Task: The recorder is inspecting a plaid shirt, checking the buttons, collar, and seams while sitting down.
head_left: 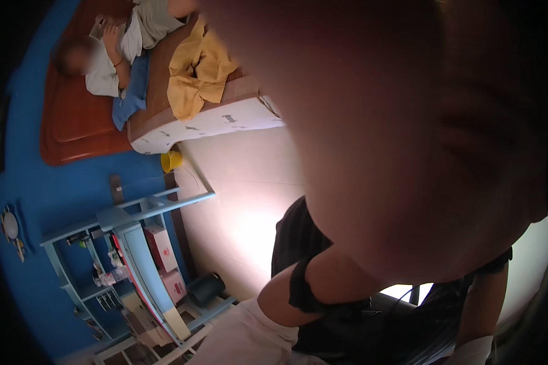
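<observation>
A large blurred skin-toned shape (371, 140) fills much of the right half, very close to the camera; I cannot make out what it is. Below it, an arm with a black sleeve edge (304, 289) leads into a white glove-like covering (243, 337), apparently toward my left hand. At the lower right another forearm (487, 304) ends in a white cuff (474, 351), apparently on my right side. The fingers of both hands are hidden or cut off by the lower edge, so nothing held shows. Dark striped clothing (298, 240) lies between the arms.
The view is tilted sideways. A person (106, 70) lies on a bed with a brown cover (155, 103), beside a yellow cloth (195, 79). A light-blue shelf desk (143, 267) stands against the blue wall (73, 194). A yellow bucket (171, 160) and dark bin (206, 289) stand nearby.
</observation>
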